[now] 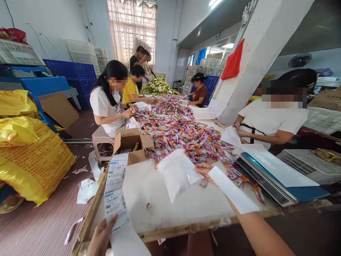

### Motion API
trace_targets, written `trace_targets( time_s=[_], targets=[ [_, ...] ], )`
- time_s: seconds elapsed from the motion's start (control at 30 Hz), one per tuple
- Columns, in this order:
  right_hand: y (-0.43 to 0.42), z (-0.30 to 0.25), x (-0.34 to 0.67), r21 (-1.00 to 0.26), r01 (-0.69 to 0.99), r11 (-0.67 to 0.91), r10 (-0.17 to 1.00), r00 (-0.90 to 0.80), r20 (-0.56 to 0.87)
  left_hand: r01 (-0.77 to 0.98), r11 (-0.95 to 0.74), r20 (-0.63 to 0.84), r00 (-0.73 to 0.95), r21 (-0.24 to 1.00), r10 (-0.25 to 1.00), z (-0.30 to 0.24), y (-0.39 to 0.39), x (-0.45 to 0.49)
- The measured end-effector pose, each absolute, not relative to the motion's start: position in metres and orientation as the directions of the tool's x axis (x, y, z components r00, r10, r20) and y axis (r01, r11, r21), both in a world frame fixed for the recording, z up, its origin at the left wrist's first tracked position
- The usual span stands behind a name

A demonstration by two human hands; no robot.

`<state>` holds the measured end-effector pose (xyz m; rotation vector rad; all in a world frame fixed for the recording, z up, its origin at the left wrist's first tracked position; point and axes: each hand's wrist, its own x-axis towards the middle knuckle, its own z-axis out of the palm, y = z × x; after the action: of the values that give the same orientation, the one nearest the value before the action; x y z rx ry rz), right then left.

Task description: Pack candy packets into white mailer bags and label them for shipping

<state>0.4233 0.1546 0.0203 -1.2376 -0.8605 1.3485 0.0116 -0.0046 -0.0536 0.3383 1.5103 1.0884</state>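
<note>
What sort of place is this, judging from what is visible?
Probably a packing workshop: a worktable heaped with small colourful packets, barcoded shipping labels in the left hand, and stacked blue plastic crates.

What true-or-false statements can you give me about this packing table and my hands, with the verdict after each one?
1. Your left hand holds a strip of printed labels. True.
2. The cardboard box is right of the white bag. False: in the picture, the cardboard box stands left of the white bag.
3. Your right hand is at the edge of the white bag. True.
4. The small packets are stacked in neat rows. False: the small packets lie in a loose heap.
5. The white strip over your right hand shows printing. False: the visible side of the white strip looks blank.
</note>
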Motion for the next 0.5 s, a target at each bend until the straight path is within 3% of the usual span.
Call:
trace_targets(
  time_s=[0.1,0.23,0.33,0.5],
  targets=[
    [0.123,0.009,0.429,-0.929,-0.120,-0.350,0.935,0.008,-0.353,-0.328,0.509,-0.592,-0.241,0.796,0.769,-0.052,-0.005,0.012],
    [0.104,0.015,0.420,-0.918,-0.092,-0.386,0.922,0.006,-0.388,-0.299,0.509,-0.577,-0.216,0.807,0.788,-0.054,-0.006,0.012],
    [0.105,0.025,0.399,-0.936,-0.033,-0.351,0.936,-0.045,-0.349,-0.279,0.508,-0.569,-0.222,0.815,0.792,-0.055,-0.007,0.012],
    [0.124,0.000,0.347,-0.935,0.321,-0.149,0.977,-0.100,-0.190,-0.258,0.515,-0.570,-0.234,0.818,0.788,-0.053,-0.008,0.012]
  ],
)
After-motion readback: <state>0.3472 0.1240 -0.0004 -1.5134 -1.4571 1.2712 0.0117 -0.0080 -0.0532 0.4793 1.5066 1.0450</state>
